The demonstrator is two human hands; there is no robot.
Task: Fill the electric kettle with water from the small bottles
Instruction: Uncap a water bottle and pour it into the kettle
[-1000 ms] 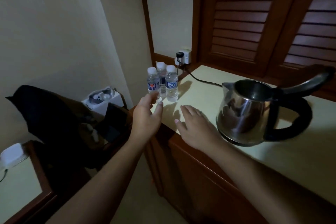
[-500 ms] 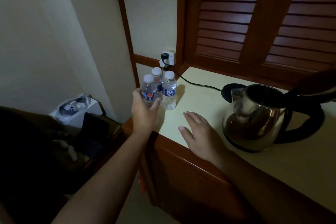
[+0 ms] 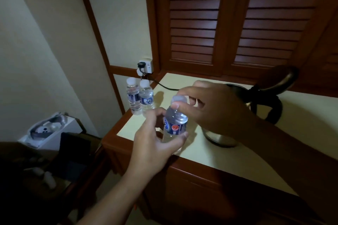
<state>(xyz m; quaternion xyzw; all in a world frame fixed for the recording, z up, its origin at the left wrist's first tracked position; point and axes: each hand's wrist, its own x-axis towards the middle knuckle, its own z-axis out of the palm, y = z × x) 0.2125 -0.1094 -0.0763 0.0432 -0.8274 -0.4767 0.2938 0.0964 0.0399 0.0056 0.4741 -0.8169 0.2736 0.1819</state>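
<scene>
Held bottle: a small clear plastic water bottle (image 3: 175, 124), cylindrical with a ribbed shoulder and a glossy blue label, stands upright over the front-left part of the counter, just in front of the kettle. Whether its base touches the top cannot be told.
Cap: a round white screw cap (image 3: 178, 99) sits on the bottle's neck.
Left hand: the left hand (image 3: 155, 144) has its fingers and thumb curled round the bottle's lower body, partly over the label.
Right hand: the right hand (image 3: 215, 109) comes from above, its thumb and fingertips pinching the cap.
Kettle: a rounded polished stainless-steel electric kettle (image 3: 219, 139) with a thick black looped plastic handle stands on the counter behind the right hand, mostly hidden, its dark lid tilted up.
Spare bottles: two more clear white-capped bottles (image 3: 140, 97) stand upright, side by side, at the back-left corner.
Counter: a smooth cream-topped counter (image 3: 237, 160) edged in varnished reddish-brown wood.
Cord: a thin black cord (image 3: 164, 86) runs from a white wall socket (image 3: 146, 65) across the top.
Backdrop: dark slatted wooden louvre doors (image 3: 192, 23).
</scene>
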